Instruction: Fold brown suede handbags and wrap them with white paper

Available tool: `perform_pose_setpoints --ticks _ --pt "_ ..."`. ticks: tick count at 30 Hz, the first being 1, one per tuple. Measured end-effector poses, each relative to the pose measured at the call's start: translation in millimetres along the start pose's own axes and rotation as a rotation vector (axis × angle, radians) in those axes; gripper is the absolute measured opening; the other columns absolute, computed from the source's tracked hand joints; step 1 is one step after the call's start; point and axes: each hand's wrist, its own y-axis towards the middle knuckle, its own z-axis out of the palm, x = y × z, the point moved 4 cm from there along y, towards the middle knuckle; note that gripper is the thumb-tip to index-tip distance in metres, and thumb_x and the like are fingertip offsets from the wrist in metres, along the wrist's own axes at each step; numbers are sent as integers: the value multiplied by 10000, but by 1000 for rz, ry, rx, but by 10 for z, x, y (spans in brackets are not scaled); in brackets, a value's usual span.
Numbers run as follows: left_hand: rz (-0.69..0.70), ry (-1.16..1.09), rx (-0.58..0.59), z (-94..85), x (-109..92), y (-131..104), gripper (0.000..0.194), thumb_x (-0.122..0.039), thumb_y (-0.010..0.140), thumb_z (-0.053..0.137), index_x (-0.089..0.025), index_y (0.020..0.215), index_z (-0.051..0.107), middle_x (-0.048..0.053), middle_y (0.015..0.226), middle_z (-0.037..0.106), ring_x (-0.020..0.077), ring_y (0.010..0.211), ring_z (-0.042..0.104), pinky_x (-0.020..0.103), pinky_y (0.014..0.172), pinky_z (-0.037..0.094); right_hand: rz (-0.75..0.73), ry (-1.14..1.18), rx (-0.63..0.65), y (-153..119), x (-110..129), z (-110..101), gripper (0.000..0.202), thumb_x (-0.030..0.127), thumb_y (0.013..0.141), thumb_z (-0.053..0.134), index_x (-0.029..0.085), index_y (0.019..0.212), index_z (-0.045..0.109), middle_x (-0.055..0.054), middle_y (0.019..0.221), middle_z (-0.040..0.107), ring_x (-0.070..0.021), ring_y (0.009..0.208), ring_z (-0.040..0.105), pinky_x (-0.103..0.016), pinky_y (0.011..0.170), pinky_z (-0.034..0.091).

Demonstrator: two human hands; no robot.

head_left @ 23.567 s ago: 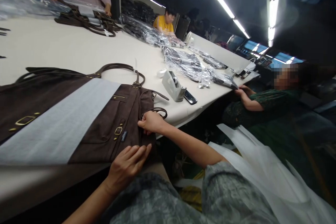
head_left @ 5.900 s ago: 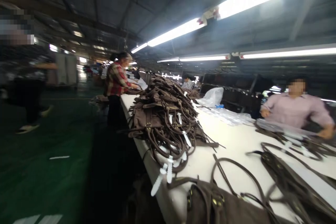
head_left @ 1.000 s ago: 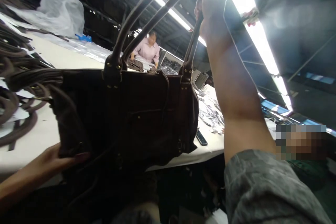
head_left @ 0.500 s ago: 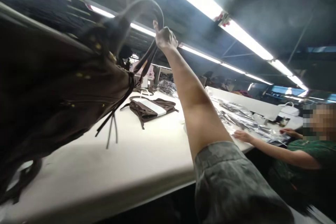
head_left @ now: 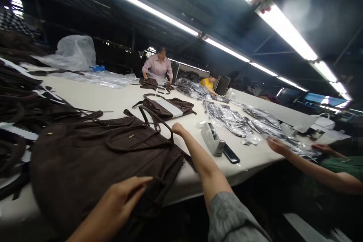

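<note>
A large dark brown handbag [head_left: 93, 166] lies on its side across the near part of the table, its two looped handles pointing up and right. My right hand [head_left: 179, 129] is closed beside the raised handle and appears to grip it; its fingertips are hidden. In the foreground, my left hand [head_left: 127, 193] pinches the dark side edge of the same bag between thumb and fingers. Just beyond lies another brown bag [head_left: 181, 106] with a white band [head_left: 166, 106] around it.
Left is a pile of brown bags [head_left: 17, 98] with white wraps. A tape dispenser [head_left: 211, 140] and a phone [head_left: 231, 153] lie right of my arm. Plastic-wrapped bags [head_left: 227, 117] cover the table's right side. A co-worker's hand [head_left: 276, 145] is near them; other people stand at the far end.
The brown handbag, held up by its handle before, now lies on the table. My right hand has come down with it, and my left hand has come into view at its edge.
</note>
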Motion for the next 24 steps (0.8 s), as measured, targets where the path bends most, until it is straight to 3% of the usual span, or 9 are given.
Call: perform_pose_setpoints --ticks 2,3,4,6,8,12,17,21,24 --pt "36 107 -273 -431 281 218 569 -640 906 351 -271 1151 707 48 1195 698 247 1140 636 352 1018 512 52 6 22 -93 -458 147 253 342 959 607 136 1099 650 -66 1082 666 -198 960 655 -383 854 557" --pt "23 235 -359 -578 431 346 624 -666 902 323 -257 1212 677 59 1282 656 272 1224 584 410 1076 467 63 17 20 -138 -634 203 213 317 967 585 135 1035 674 -52 1024 686 -198 946 660 -375 868 546" --pt "32 341 -349 -636 573 486 693 -681 894 300 -221 1298 625 80 1399 578 299 1335 493 457 1135 404 65 31 12 -185 -776 250 198 283 970 559 141 981 696 -40 979 703 -202 947 665 -362 888 531" --pt "75 444 -109 -512 857 753 811 -693 876 265 -131 1398 527 121 1524 438 321 1443 358 496 1197 304 54 71 -16 -293 -967 324 225 228 959 513 169 958 730 -32 983 732 -209 998 668 -325 932 500" --pt "73 436 64 -281 1117 908 752 -590 921 191 -128 1463 434 99 1546 396 269 1458 343 470 1207 293 42 112 -46 -429 -1068 382 254 217 939 505 201 1027 743 -35 1077 740 -209 1062 663 -305 967 484" --pt "46 405 177 48 1414 944 724 -584 940 201 -178 1535 273 80 1591 287 268 1493 263 520 1226 221 47 156 -129 -766 -1140 468 297 231 927 498 240 1095 742 -47 1181 718 -223 1139 641 -329 1037 456" --pt "-28 438 237 78 1227 879 1054 -787 751 493 -141 1545 241 156 1597 279 361 1485 256 575 1221 184 7 182 -403 -1206 -1107 519 326 234 948 436 236 1102 723 -78 1199 696 -209 1161 615 -347 1066 452" --pt "-137 421 273 11 897 926 974 -706 781 494 -114 1527 292 149 1558 366 324 1447 311 496 1198 271 -98 240 -593 -1596 -1017 578 318 251 965 434 183 1120 703 -115 1220 671 -218 1180 601 -398 1063 461" --pt "-178 435 293 -28 717 968 847 -587 804 537 -161 1508 335 127 1496 420 327 1384 367 503 1117 358 -113 246 -624 -1970 -981 607 315 281 967 472 190 1202 661 -123 1286 625 -222 1228 569 -399 1072 449"
